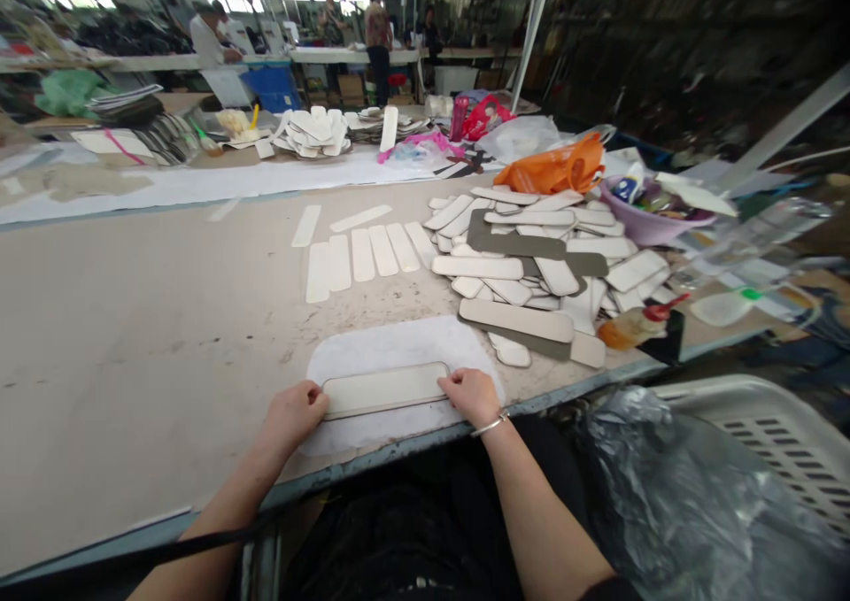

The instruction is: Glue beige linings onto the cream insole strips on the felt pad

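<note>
A long cream strip with rounded corners and a dark edge [385, 390] lies over a white sheet [385, 340] near the table's front edge. At its left end, my left hand [298, 411] pinches the strip between thumb and curled fingers. My right hand [473, 396], with a bracelet at the wrist, grips the opposite end the same way. Beyond the sheet, several thin white strips [362, 256] are laid out side by side. To the right is a heap of similar pale and grey-green pieces [511, 269].
A bottle of amber liquid with a red nozzle [630, 327] lies right of the heap. Behind it are a purple basin [654, 220] and an orange bag [554, 167]. A white plastic basket [763, 406] with clear plastic stands by the table's right edge. People work at far tables.
</note>
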`<state>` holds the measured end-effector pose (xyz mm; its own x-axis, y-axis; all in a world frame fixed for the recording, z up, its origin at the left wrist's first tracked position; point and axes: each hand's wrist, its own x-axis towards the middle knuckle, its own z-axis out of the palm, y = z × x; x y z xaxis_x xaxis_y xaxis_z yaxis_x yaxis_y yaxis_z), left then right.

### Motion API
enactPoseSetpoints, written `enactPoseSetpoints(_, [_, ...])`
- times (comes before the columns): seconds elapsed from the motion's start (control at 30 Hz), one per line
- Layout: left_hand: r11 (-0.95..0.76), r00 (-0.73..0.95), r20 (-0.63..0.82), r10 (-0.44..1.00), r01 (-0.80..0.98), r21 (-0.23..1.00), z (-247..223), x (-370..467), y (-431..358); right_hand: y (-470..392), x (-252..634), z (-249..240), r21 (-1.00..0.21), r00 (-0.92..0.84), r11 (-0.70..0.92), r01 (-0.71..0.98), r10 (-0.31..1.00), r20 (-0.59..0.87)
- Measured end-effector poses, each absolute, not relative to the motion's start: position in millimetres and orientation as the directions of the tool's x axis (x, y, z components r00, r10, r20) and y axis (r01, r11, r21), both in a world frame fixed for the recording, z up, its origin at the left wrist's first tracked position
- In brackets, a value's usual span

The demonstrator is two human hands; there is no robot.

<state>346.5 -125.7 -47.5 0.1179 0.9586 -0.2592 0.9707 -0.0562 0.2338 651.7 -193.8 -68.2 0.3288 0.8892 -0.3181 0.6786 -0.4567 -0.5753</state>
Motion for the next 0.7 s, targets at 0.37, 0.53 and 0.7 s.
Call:
enactPoseSetpoints(0.37, [-0.047,0.11,-0.319,0.941,0.979,0.2,-50.4,344.1,-120.5,-192.3,651.3,-74.7,-0.583,0.34,-0.465,0.666,0.885,-0.318])
enactPoseSetpoints(0.53, [-0.038,0.101,-0.286,0.953,0.976,0.216,-51.1,345.6,-122.0,-192.5,650.5,-73.3,-0.556,0.332,-0.437,0.707,0.899,-0.284])
enactPoseSetpoints(0.7, [-0.033,0.095,-0.295,0.951,0.977,0.209,-52.7,344.9,-124.4,-192.2,650.3,-72.5,-0.54,0.331,-0.44,0.718,0.898,-0.291])
